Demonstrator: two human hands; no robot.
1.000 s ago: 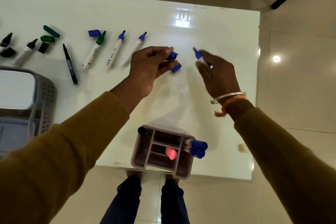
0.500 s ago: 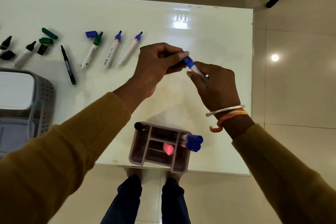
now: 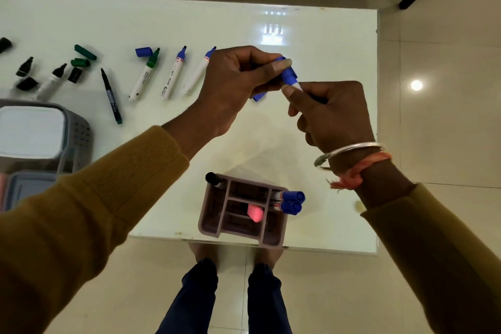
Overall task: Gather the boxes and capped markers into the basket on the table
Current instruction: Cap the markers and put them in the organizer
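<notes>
1. Left hand (image 3: 233,84) pinches the blue cap (image 3: 288,73); right hand (image 3: 333,114) grips the marker (image 3: 296,86) by its barrel, above the worktop (image 3: 325,49) beyond the pen holder (image 3: 272,238).
2. Judged light, rigid, smooth plastic, so liable to slip. Hold it mid-barrel and press the cap on straight.
3. Basket (image 3: 81,130) lies left of the pen holder.

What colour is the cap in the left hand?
Blue. The cap, pinched by the left hand on the marker in the right hand, shows best in the head view.

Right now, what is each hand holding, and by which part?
The left hand pinches the blue cap by its sides. The right hand grips the marker by its white barrel, just below that cap.
</notes>
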